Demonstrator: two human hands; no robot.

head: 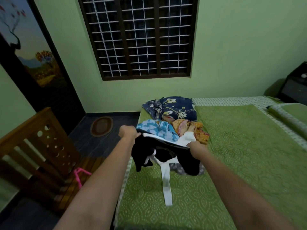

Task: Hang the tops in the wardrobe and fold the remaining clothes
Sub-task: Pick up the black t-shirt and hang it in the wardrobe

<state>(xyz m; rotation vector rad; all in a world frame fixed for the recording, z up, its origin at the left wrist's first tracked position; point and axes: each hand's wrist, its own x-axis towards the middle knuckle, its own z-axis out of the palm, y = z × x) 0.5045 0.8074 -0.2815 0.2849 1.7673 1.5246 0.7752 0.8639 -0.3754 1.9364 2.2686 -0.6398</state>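
This was a bedroom in a home. A bed [240, 146] with a green patterned cover filled the right side, loose clothes [172, 118] piled on it and a pillow [289, 117] at its far end. The walls were pale green, with a barred window [141, 37], a painted wardrobe door [33, 52], a wooden chair [38, 146] and a small oval mat [101, 126] on the dark floor.

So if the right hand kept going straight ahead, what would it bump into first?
Probably the orange patterned cloth just beyond the right hand, which grips the black and white garment. Depth is hard to judge.
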